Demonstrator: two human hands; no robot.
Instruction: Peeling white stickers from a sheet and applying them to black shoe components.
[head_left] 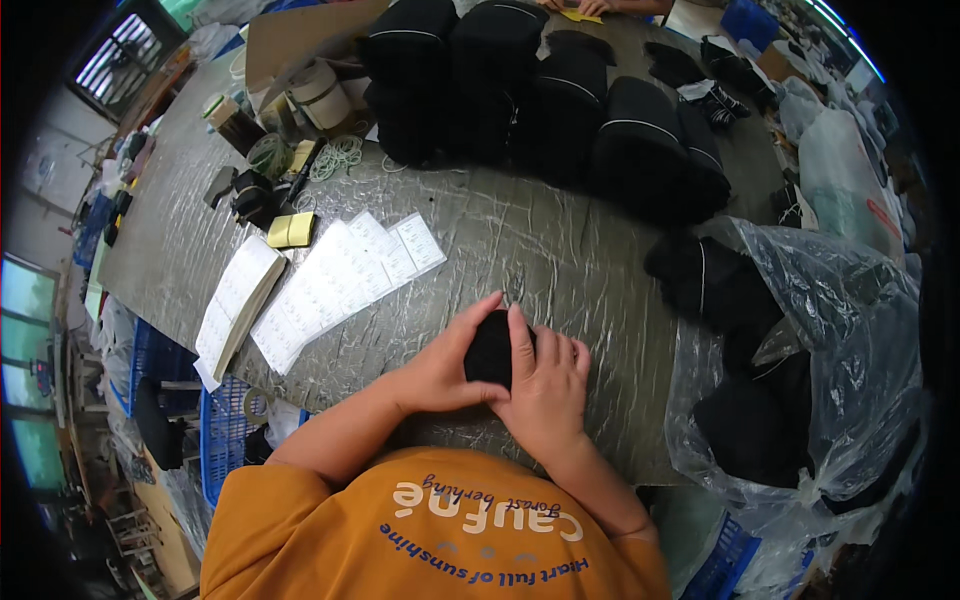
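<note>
A small bundle of black folded cloth (487,352) stands on the plastic-covered table near its front edge, between my two hands. My left hand (447,362) is wrapped round its left side, with the thumb across the near face. From the right, my right hand (545,385) presses on the bundle, its index finger stretched over the front. The fingertips of both hands nearly meet at the far end. Parts of the cloth are hidden behind my right hand's fingers.
Stacks of black cloth bundles (640,135) tied with pale bands stand at the back. White printed sheets (345,280) and a yellow notepad (291,230) lie left, near rubber bands (336,158). A clear plastic bag (850,350) with black cloth sits right. Another person's hands (590,8) show at the far edge.
</note>
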